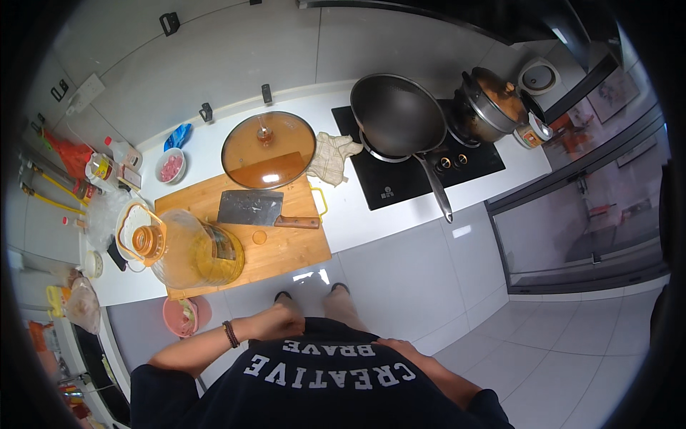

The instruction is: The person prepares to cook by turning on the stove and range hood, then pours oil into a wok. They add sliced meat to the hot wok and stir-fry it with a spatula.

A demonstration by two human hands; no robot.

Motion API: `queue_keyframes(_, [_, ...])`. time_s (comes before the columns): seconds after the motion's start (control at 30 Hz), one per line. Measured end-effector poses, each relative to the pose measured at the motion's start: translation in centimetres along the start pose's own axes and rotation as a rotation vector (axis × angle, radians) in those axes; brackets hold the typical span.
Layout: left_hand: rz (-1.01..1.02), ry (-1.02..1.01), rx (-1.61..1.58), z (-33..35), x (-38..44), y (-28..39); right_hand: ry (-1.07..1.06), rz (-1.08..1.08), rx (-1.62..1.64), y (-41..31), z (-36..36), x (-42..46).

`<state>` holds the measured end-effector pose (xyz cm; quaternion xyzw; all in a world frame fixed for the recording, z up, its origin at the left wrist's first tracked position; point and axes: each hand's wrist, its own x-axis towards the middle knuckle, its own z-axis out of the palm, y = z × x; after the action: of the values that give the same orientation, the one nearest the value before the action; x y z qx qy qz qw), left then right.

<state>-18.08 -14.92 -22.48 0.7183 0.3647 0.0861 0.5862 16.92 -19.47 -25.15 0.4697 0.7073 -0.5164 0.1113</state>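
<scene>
My left hand, with a beaded bracelet at the wrist, is curled against the front of my dark T-shirt. Against the shirt's other side rests my right hand, its fingers partly hidden. Before me a large plastic jug of yellow oil stands on a wooden cutting board. A cleaver lies flat there beside a small round cap. A glass lid overlaps the board's far edge. On the black hob sits an empty-looking wok, handle towards me.
A bowl of raw meat and a blue packet stand near the wall. A checked cloth lies by the hob. Right of the wok is a lidded pot. A pink bin stands on the floor below the counter.
</scene>
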Motion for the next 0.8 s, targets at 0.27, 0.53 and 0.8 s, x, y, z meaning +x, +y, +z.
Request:
queue_keyframes(0.27, [-0.003,0.047,-0.013,1.6,1.4,0.4,-0.050,0.026,0.005,2.4,-4.4,1.1])
queue_keyframes(0.53, [-0.233,0.245,-0.374,3.7,2.5,3.1,1.169,-0.254,-0.397,0.6,-25.5,7.4])
queue_keyframes(0.8, [-0.233,0.601,-0.227,4.9,7.6,3.3,0.666,-0.052,0.307,7.4,-31.3,16.3])
